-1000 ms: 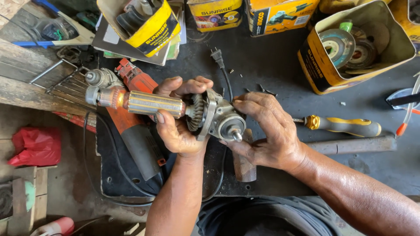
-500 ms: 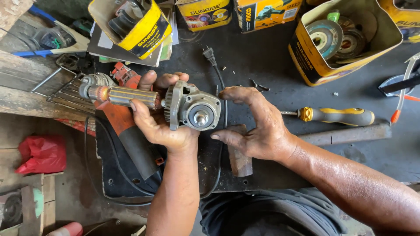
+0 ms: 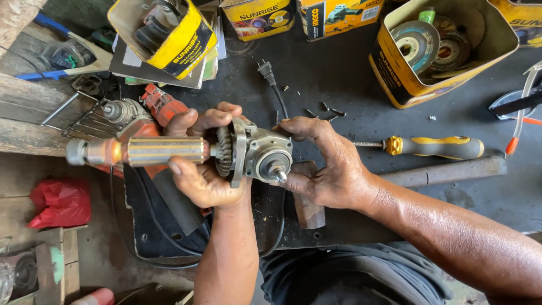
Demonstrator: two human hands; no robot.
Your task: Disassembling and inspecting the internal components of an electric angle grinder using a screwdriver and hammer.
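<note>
A: What are the hands doing, closest to the camera?

B: The left hand [image 3: 206, 169] is wrapping around a motor armature [image 3: 164, 151], fingers curling over the top and thumb pressing from below, so it is gripping it firmly. The armature is lying level, with its copper end [image 3: 93, 152] pointing to the left.

A: And the other one?

B: The right hand [image 3: 327, 164] is closing on the grey gear head [image 3: 265, 155] that is sitting on the armature's right end. Its fingers are reaching over the top of the housing while the thumb is bracing just beside the spindle [image 3: 279, 174], which is pointing toward the camera. A toothed fan [image 3: 224, 151] is showing between the armature and the gear head, and the whole piece is being held in the air above the dark bench [image 3: 361, 85].

A: What is lying under them?

B: A hammer [image 3: 395, 181] is resting on the bench beneath the right wrist. Just beyond it a yellow-and-black screwdriver [image 3: 435, 147] is lying flat. A few small screws [image 3: 327, 108] and a power plug [image 3: 265, 70] are sitting further back.

A: And farthest away?

B: An orange tool body [image 3: 161, 104] is lying behind the left hand. An open yellow tin [image 3: 395, 73] is holding grinding discs [image 3: 415, 42] at the back right, with yellow boxes [image 3: 259, 17] lining the far edge.
</note>
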